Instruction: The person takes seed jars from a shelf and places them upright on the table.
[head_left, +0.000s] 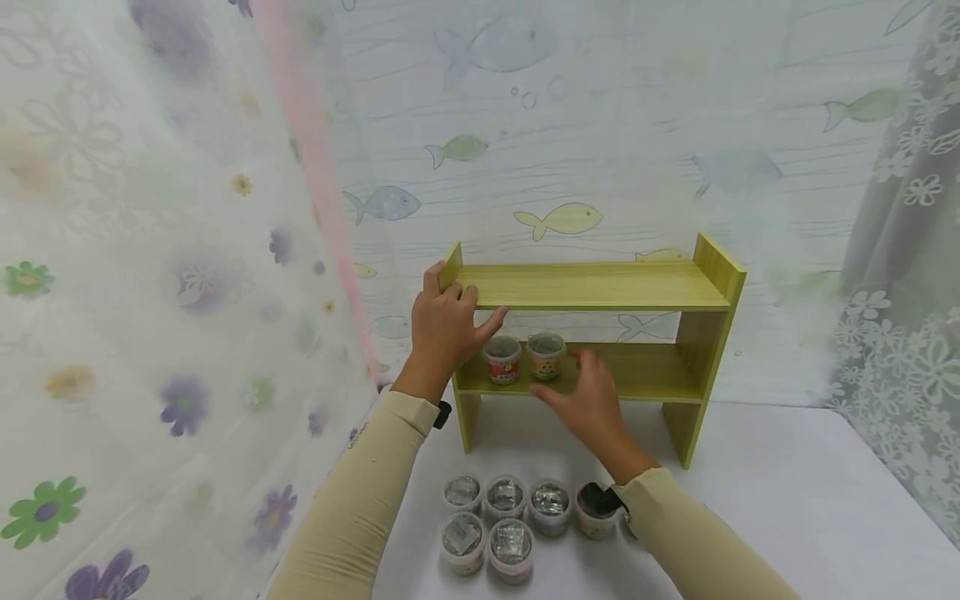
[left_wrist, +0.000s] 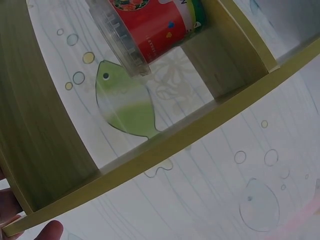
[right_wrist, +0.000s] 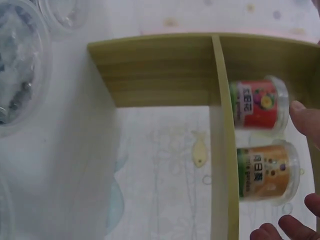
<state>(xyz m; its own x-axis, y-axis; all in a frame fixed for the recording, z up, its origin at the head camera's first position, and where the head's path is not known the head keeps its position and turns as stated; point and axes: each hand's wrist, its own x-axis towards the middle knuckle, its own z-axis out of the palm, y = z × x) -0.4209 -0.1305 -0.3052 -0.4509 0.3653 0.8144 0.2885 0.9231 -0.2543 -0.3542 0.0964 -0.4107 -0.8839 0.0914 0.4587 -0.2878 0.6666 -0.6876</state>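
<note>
A two-tier yellow-green wooden shelf (head_left: pixel 592 287) stands against the back curtain. My left hand (head_left: pixel 446 329) grips its upper left corner, fingers over the side panel and thumb stretched along the front. On the lower board sit two small plastic cups side by side: a red-labelled cup (right_wrist: pixel 257 107) at the left and an orange-labelled cup (right_wrist: pixel 270 170) to its right. Just right of the orange cup is my right hand (head_left: pixel 592 396), thumb and fingers spread apart and nothing held. In the left wrist view, only the red cup (left_wrist: pixel 160 25) appears, partly cropped.
Several lidded cups (head_left: pixel 512 542) stand in two rows on the white table (head_left: pixel 787 467) before the shelf. One dark-topped cup (head_left: pixel 597 508) is partly covered by the right wrist. A flower-patterned curtain (head_left: pixel 187 333) hangs close on the left.
</note>
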